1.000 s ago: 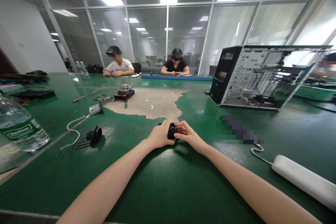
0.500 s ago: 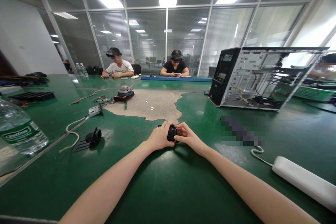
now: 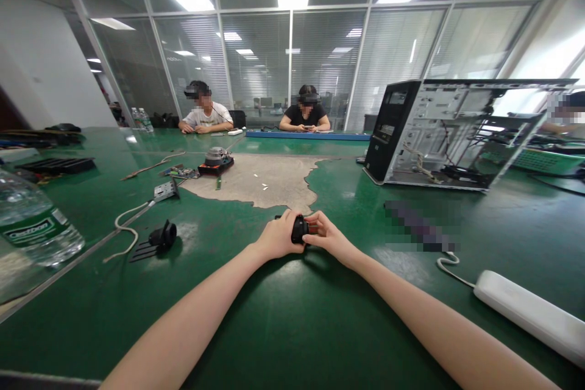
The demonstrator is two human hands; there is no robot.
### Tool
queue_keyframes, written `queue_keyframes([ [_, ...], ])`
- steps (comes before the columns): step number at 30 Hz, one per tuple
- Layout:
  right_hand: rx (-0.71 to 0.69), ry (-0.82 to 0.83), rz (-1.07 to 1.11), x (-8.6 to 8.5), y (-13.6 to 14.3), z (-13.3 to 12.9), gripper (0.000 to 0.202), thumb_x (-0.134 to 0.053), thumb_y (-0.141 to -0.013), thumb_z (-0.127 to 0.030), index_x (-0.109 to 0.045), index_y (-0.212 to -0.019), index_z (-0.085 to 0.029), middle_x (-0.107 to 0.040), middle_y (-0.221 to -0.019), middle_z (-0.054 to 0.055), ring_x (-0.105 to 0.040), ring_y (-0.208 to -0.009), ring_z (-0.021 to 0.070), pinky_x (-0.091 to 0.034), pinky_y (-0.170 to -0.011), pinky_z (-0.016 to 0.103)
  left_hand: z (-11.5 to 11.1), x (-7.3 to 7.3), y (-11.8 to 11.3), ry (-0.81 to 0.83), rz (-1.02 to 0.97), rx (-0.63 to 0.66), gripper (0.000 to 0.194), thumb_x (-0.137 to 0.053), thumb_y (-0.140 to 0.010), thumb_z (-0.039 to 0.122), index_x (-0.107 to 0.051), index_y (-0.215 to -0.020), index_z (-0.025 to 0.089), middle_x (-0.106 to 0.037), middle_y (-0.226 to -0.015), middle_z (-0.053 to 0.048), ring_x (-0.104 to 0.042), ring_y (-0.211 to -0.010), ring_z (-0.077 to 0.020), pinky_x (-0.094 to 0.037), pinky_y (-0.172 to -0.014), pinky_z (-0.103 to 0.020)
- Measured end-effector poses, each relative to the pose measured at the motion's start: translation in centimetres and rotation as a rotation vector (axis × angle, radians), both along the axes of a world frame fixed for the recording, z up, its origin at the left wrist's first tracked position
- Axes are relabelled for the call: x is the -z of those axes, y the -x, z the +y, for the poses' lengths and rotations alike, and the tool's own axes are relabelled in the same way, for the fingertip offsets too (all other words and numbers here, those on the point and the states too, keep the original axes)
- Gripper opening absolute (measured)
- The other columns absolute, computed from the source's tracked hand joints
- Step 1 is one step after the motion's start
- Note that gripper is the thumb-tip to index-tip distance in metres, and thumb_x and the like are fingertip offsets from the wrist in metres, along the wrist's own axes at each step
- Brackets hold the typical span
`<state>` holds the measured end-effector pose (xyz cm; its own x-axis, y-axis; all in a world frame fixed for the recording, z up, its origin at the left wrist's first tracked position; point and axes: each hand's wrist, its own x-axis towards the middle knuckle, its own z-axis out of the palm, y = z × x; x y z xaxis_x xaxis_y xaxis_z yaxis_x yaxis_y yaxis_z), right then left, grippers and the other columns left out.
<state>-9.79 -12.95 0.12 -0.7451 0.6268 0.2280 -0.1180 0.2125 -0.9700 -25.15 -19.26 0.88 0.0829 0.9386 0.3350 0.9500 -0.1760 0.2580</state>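
Note:
A small black object is held between my two hands just above the green table, near the middle of the view. My left hand wraps round it from the left, its fingers closed on it. From the right, my right hand grips the same object with thumb and bent fingertips. Part of the object is hidden by the hands. Left of them, a black plastic part with slats lies on the table.
An open computer case stands at the right. A white power strip lies at the right front, a water bottle at the left. Behind the grey patch, two people sit across the table.

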Motion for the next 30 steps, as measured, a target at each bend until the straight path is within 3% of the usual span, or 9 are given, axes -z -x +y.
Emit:
queue_keyframes([
  [6,0.057,0.042,0.005,-0.18,0.31,-0.40,0.026,-0.057,-0.069,-0.037,-0.045,-0.087,-0.022,-0.054,-0.086,0.000,-0.053,-0.078,0.0134,-0.043,-0.072,0.031,-0.15,-0.22,-0.22,-0.003,-0.012,-0.002,0.062,-0.059,-0.060,0.039,-0.031,-0.113,0.022,-0.046,-0.108,-0.005,-0.054,-0.090,-0.0223,-0.044,-0.073,-0.031],
  [10,0.098,0.046,-0.042,-0.27,0.40,-0.34,0.030,-0.059,-0.067,-0.035,-0.046,-0.090,-0.021,-0.053,-0.089,0.002,-0.053,-0.082,0.0145,-0.043,-0.074,0.032,-0.24,-0.44,-0.36,0.032,-0.010,-0.029,0.063,-0.060,-0.060,0.038,-0.031,-0.113,0.022,-0.045,-0.109,-0.005,-0.054,-0.091,-0.0229,-0.044,-0.074,-0.032],
  [16,-0.018,0.027,-0.011,-0.56,-0.09,-0.32,0.036,-0.066,-0.061,-0.027,-0.043,-0.089,-0.022,-0.055,-0.089,0.001,-0.053,-0.085,0.0148,-0.042,-0.078,0.034,-0.23,-0.45,-0.29,0.032,-0.006,-0.023,0.066,-0.062,-0.057,0.036,-0.030,-0.113,0.021,-0.045,-0.109,-0.005,-0.055,-0.089,-0.0227,-0.044,-0.073,-0.032],
  [21,0.033,0.054,0.013,-0.44,0.22,-0.48,0.025,-0.057,-0.069,-0.032,-0.044,-0.088,-0.022,-0.054,-0.085,0.001,-0.054,-0.080,0.0134,-0.042,-0.076,0.033,-0.19,-0.30,-0.27,0.010,-0.007,-0.016,0.061,-0.059,-0.060,0.038,-0.031,-0.112,0.021,-0.046,-0.107,-0.005,-0.054,-0.090,-0.0225,-0.044,-0.073,-0.032],
  [25,0.091,0.051,-0.036,-0.25,0.37,-0.33,0.029,-0.059,-0.068,-0.033,-0.046,-0.090,-0.020,-0.054,-0.087,0.002,-0.054,-0.081,0.0142,-0.042,-0.077,0.033,-0.18,-0.28,-0.29,0.005,-0.011,-0.012,0.063,-0.059,-0.059,0.038,-0.031,-0.112,0.021,-0.046,-0.108,-0.005,-0.054,-0.090,-0.0226,-0.044,-0.074,-0.032],
  [30,0.008,0.039,-0.012,-0.27,-0.02,-0.19,0.034,-0.064,-0.063,-0.028,-0.044,-0.090,-0.022,-0.054,-0.091,0.001,-0.053,-0.085,0.0147,-0.041,-0.079,0.034,-0.19,-0.36,-0.23,0.021,-0.018,-0.018,0.064,-0.061,-0.057,0.035,-0.031,-0.112,0.022,-0.046,-0.108,-0.005,-0.054,-0.089,-0.0228,-0.044,-0.073,-0.032],
])
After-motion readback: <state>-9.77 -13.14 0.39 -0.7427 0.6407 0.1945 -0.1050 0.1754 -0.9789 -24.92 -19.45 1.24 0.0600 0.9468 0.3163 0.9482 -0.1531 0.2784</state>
